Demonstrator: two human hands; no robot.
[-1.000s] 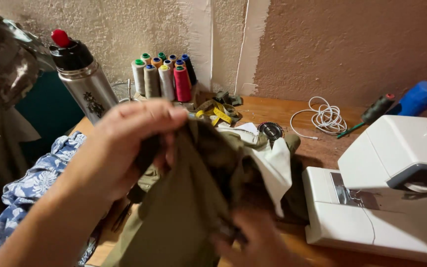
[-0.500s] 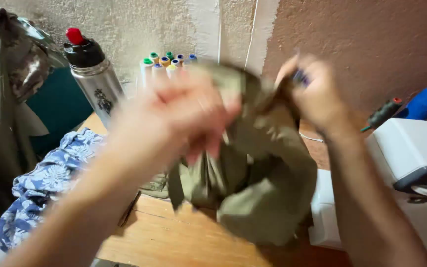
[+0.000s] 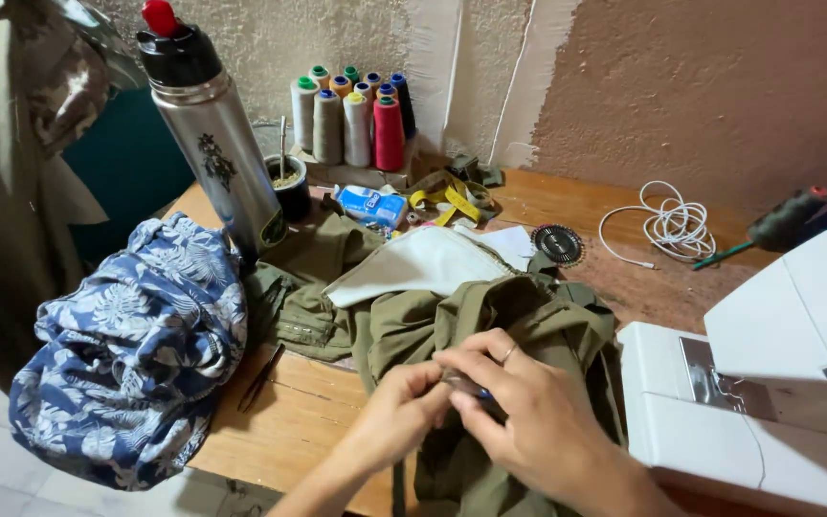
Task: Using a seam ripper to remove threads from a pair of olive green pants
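Your left hand (image 3: pixel 396 414) and right hand (image 3: pixel 528 421) both pinch the crumpled olive-green cloth garment (image 3: pixel 490 316) on the wooden table (image 3: pixel 289 421), beside the white sewing machine (image 3: pixel 768 383); nothing is under the needle yet.

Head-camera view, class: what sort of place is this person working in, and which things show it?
Probably a home sewing corner. A white sewing machine stands on the wooden table, cone-shaped thread spools line the wall, and both hands, left hand and right hand, work an olive-green fabric garment.
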